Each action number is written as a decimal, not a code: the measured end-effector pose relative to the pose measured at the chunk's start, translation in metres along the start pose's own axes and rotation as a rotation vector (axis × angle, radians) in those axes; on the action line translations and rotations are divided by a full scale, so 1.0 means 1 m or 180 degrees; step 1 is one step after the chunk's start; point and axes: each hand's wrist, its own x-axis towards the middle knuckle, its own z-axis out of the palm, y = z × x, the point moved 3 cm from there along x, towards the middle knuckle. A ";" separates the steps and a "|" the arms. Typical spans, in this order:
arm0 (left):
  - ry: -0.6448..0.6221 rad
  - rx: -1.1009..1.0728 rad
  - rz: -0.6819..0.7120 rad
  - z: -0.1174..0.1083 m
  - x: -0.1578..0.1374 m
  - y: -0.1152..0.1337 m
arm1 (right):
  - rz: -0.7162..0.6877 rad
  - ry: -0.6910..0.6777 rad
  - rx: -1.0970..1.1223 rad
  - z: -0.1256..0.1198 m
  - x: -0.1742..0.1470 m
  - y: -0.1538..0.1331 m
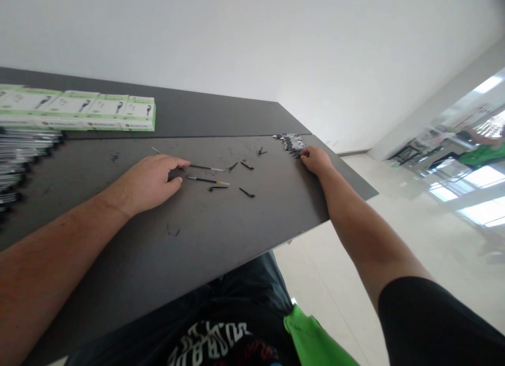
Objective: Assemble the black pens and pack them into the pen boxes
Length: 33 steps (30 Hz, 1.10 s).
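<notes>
On the grey table, my left hand point(158, 179) rests with thumb and forefinger apart. Its forefinger touches a pen refill point(207, 168) that runs partly beneath the hand. A second refill point(207, 181), with a yellowish section near one end, lies just past the thumb. Several small black clip-like pen parts point(247, 192) are scattered to the right of it. Farther right, my right hand point(315, 160) has its fingers closed at the near end of a pile of clear and black pens point(292, 143). Whatever is between those fingertips is hidden.
Green and white boxes point(106, 112) stand in a row at the back left. Many pens point(27, 150) are heaped at the left edge. Behind the table point(221, 234) rises a white wall. A person in green point(481, 154) is far off at right.
</notes>
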 end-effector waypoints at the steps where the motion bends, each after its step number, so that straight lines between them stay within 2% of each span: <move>1: 0.0010 -0.0013 0.0003 0.000 0.000 0.000 | -0.0009 0.0010 -0.0003 0.000 0.001 0.000; 14: 0.0051 -0.0076 0.0005 0.000 -0.001 -0.001 | -0.0088 0.0099 0.0097 -0.004 -0.002 -0.001; 22: 0.0060 -0.0081 -0.0033 0.001 -0.002 0.001 | -0.0058 0.0377 0.0367 -0.021 -0.020 -0.018; 27: 0.0062 -0.0096 -0.0064 0.000 -0.004 0.006 | -0.0446 0.0471 0.0675 -0.038 -0.038 -0.061; 29: 0.0110 -0.0171 -0.0088 -0.001 -0.006 0.008 | -0.0784 0.0445 0.0843 -0.045 -0.048 -0.089; 33: 0.0215 -0.0363 -0.0154 -0.003 -0.007 0.009 | -0.1527 0.0129 0.1057 -0.055 -0.072 -0.155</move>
